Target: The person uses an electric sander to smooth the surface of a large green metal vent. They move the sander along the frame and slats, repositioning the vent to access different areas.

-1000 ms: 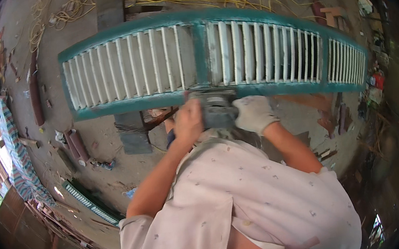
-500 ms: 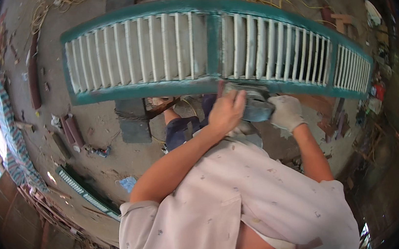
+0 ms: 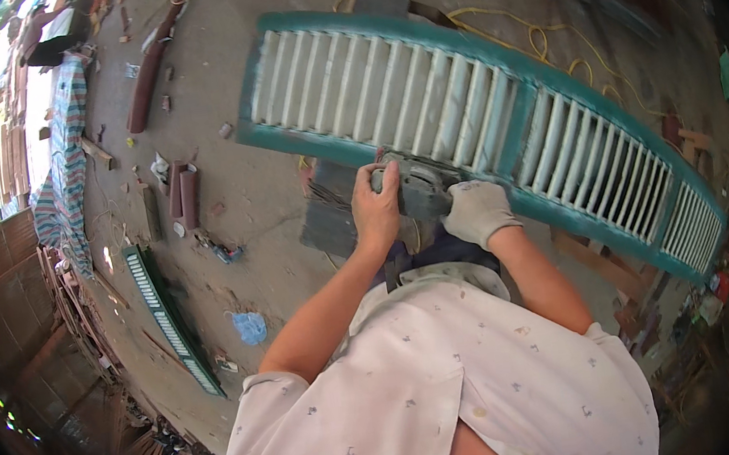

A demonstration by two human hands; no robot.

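Gripping a grey power sander point(image 3: 414, 188) with both hands, the person leans over a long teal louvred shutter point(image 3: 459, 113) that lies flat across supports above the concrete floor point(image 3: 243, 187). The bare left hand point(image 3: 378, 208) is clamped around the tool's body at its 9 o'clock side, while the right hand point(image 3: 477, 212), in a pale work glove, is closed on its 3 o'clock end. The sander sits on the shutter's near teal rail, at about 6 o'clock of the central upright that splits the two banks of white slats. Judging by the grip and the tool's place, the step in hand looks like sanding along that near rail. A further pass would call for steady downward pressure and keeping the pad flat, so it does not dig into the slat ends just at 12 o'clock of it. A yellow cord point(image 3: 532, 38) loops on the floor beyond the shutter, and a smaller green louvred panel point(image 3: 168, 317) lies at 9 o'clock.
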